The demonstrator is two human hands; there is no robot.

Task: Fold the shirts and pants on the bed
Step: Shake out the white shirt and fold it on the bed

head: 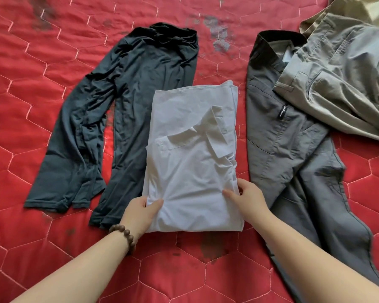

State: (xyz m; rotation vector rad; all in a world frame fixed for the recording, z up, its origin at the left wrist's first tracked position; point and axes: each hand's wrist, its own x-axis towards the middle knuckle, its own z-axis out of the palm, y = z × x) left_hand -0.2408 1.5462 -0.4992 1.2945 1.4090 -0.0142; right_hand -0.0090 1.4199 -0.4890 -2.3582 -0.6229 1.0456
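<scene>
Red quilted bed [53, 62], left hand [140, 212] and right hand [248, 196] (thumbs on top) gripping folded white shirt [190, 154].

A red quilted bedspread [53, 62], stitched in hexagons and darkly stained, fills the view.

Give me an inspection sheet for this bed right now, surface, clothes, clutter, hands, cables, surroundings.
Surface: red quilted bedspread, hexagon stitching, dark worn blotches.
Job's things: folded white collared shirt in the centre; dark navy long-sleeved top spread flat, its right side under the shirt; dark grey trousers unfolded; light grey trousers crumpled, overlapping them; beige garment at the far right edge.
Clutter: nothing seen.
Grippers: left hand and right hand grip the shirt's near corners; brown wooden bead bracelet on the left wrist.
Cables: nothing seen.
Surroundings: nothing seen beyond the bed.
</scene>
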